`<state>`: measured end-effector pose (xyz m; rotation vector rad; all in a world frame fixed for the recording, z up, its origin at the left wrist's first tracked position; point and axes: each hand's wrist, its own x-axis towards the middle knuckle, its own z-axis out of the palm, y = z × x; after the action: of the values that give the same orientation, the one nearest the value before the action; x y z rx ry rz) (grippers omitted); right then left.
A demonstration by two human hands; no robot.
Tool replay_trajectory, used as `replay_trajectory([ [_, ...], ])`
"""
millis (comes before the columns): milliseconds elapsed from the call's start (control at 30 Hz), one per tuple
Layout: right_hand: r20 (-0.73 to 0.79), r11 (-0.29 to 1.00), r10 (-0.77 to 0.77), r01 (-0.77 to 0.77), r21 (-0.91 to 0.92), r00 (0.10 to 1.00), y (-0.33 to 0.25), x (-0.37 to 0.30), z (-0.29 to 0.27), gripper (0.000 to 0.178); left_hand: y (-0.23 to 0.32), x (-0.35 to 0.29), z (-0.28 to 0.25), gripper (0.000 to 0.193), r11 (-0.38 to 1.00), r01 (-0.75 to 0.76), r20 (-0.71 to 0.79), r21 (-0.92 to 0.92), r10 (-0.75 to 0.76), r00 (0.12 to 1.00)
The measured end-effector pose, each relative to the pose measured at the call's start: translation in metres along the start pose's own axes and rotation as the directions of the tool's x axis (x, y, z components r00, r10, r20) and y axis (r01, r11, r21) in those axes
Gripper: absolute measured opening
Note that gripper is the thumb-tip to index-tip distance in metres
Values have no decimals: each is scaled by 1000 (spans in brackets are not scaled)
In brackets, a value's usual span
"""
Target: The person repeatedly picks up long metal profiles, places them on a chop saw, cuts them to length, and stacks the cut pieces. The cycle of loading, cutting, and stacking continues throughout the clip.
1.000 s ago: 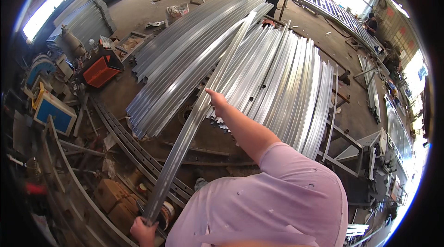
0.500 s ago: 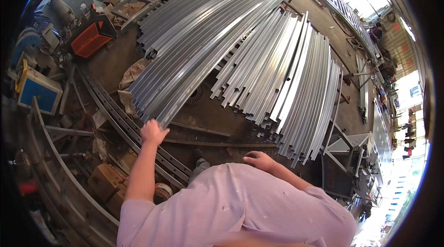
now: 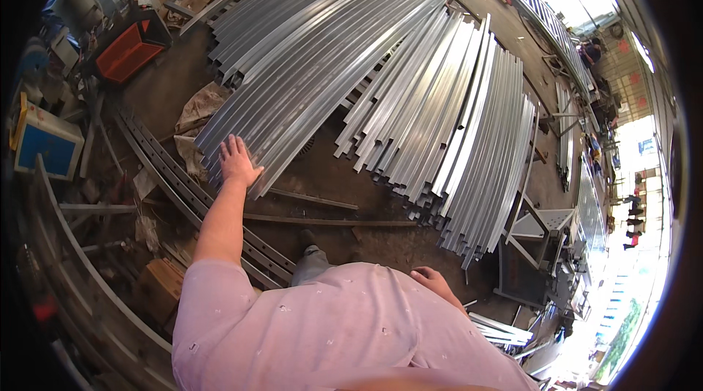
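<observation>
My left hand (image 3: 238, 162) lies flat with spread fingers on the near ends of long silvery metal tubes (image 3: 307, 76). These tubes sit side by side in a wide layer that runs away from me to the upper right. My right hand (image 3: 433, 280) hangs low at my right side, near my shirt and apart from the tubes. Its fingers are partly hidden, so I cannot tell whether it holds anything. To the right of the first layer, a second group of shiny tubes (image 3: 417, 98) lies with uneven near ends.
Dark perforated metal rails (image 3: 179, 184) curve past on my left. An orange-fronted machine (image 3: 130, 52) and a blue-and-white box (image 3: 47, 143) stand further left. A flat bar (image 3: 329, 222) lies on the floor before my feet. Metal frames (image 3: 538, 233) stand at right; a person (image 3: 592, 51) is far right.
My left hand has moved from gripping around the near tube ends to lying flat further up on them. My right hand has dropped lower and to the right. The view has shifted slightly.
</observation>
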<state>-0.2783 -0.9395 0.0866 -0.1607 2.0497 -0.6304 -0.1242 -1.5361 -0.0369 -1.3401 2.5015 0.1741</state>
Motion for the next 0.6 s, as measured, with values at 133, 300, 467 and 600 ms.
replay_trajectory([
  [133, 51, 994, -42, 47, -102, 998, 12, 18, -6, 60, -5, 4, 33, 119, 996, 36, -33, -79, -38, 999],
  [300, 108, 978, -137, 152, -143, 985, -22, 44, -15, 54, 14, -47, 35, 107, 996, 22, 13, -83, -21, 1000],
  [467, 242, 946, -247, 287, -150, 939, -70, 66, -26, 48, 10, -181, 93, 95, 968, -100, -123, -229, 73, 990],
  [600, 411, 841, -373, 491, -229, 832, -91, 82, -35, 52, -4, -325, 168, 85, 910, 220, 395, -351, -69, 916],
])
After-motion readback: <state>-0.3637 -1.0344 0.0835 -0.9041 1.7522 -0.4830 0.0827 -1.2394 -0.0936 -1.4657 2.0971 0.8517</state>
